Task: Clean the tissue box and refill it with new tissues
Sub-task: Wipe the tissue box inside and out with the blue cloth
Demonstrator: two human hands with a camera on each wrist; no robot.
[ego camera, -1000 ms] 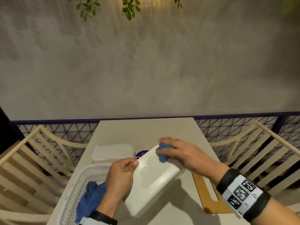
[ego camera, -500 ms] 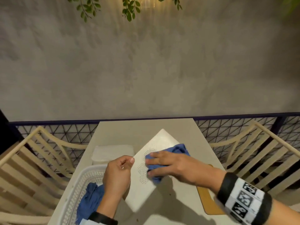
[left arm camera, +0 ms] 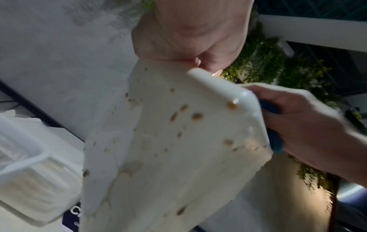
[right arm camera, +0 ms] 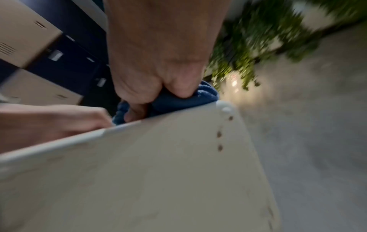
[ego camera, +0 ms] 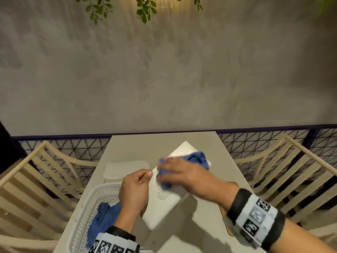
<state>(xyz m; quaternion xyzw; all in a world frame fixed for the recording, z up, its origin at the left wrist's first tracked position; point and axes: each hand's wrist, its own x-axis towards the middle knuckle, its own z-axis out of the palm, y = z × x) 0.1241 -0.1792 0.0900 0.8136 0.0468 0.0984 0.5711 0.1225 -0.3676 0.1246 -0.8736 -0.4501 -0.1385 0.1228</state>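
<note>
The white plastic tissue box is held tilted above the table, with one corner pointing away from me. Its perforated patch faces up. In the left wrist view the tissue box shows several brown spots. My left hand pinches the box's left edge. My right hand grips a blue cloth and presses it on the box's upper face, just above the perforations. In the right wrist view the fingers curl round the blue cloth at the box's edge.
A white pack of tissues lies on the table at the left. In front of it a white basket holds a second blue cloth. Slatted chairs flank the narrow table, and a wire fence runs behind it.
The box has swung round so a corner now points away. My right hand dragged the cloth from that top corner down to the perforated patch. My left hand keeps its grip.
</note>
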